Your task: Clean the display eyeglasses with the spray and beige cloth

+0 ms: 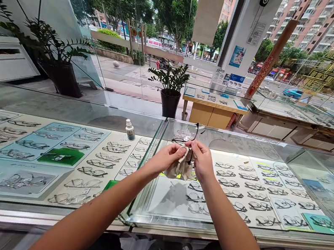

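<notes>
**Cloth [179, 172] and dark-framed glasses [196, 133] pinched above the desk [169, 224]**

Farthest to your left, rows of spectacles [96, 173] lay on display beneath the glass of the desk. Nearer the middle, a small white-capped bottle [130, 130] stood upright on the glass, apart from your hands.

Next came your left hand [170, 156], at the left side of the beige cloth, which hung in loose folds above the desk. The cloth was probably light, soft and easy to bunch, so a hold near its upper edge looked sensible. Your left grip was nearly closed, thumb and fingers pinching the cloth there.

Just to the right, the dark-framed glasses were held up off the desk, one slender arm pointing upward. They were likely light and stiff but fragile: the thin arms could bend, and the lenses could smear or slip under bare fingers. The rim or the bridge seemed the safest place to hold.

Your right hand [201, 158] closed the line. Its grip was pinched nearly shut on the glasses, with the fingertips close against the cloth. How much of the frame lay inside the folds you could not tell, as fingers and fabric covered it.
</notes>
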`<state>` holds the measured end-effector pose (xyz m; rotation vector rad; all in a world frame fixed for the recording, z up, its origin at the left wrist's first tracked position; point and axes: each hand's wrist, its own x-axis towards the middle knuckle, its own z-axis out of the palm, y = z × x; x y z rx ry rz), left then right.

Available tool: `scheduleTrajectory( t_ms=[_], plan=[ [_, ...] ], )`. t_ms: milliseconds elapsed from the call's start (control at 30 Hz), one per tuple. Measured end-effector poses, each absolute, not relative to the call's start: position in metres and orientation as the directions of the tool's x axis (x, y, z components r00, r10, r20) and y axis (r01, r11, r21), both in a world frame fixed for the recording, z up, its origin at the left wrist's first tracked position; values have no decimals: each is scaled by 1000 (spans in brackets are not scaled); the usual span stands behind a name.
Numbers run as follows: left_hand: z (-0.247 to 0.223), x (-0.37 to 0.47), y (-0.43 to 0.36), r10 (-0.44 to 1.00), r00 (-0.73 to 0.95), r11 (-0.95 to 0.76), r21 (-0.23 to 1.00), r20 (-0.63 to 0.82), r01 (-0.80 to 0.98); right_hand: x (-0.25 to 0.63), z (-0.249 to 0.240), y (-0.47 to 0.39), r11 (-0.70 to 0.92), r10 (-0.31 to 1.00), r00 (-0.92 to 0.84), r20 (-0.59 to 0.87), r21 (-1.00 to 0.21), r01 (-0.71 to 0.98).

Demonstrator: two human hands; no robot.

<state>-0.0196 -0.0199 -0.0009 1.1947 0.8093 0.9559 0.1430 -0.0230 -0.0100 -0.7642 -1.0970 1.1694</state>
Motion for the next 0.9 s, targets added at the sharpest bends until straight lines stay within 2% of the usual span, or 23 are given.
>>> scheduleTrajectory(
  t_ms=[133,467,600,667,800,900],
  plan=[
    [-1,-21,-21,902,430,94,987,-29,-131,142,-9,-25,260,964,41,261,-907,-333],
    [1,-19,-20,833,552,267,879,-5,-395,137,-1,-29,216,975,51,214,-881,-421],
    [2,-16,-24,835,549,251,875,19,-413,135,-4,-28,203,978,45,204,-874,-441],
    [-1,-13,-26,866,500,202,892,30,-404,133,-7,-28,243,968,50,245,-876,-416],
    [-6,-7,-27,917,389,89,904,90,-418,130,-11,-28,393,918,48,394,-885,-250],
    [-6,-6,-25,929,345,20,908,138,-419,132,-10,-29,448,893,40,448,-879,-163]
  ],
)
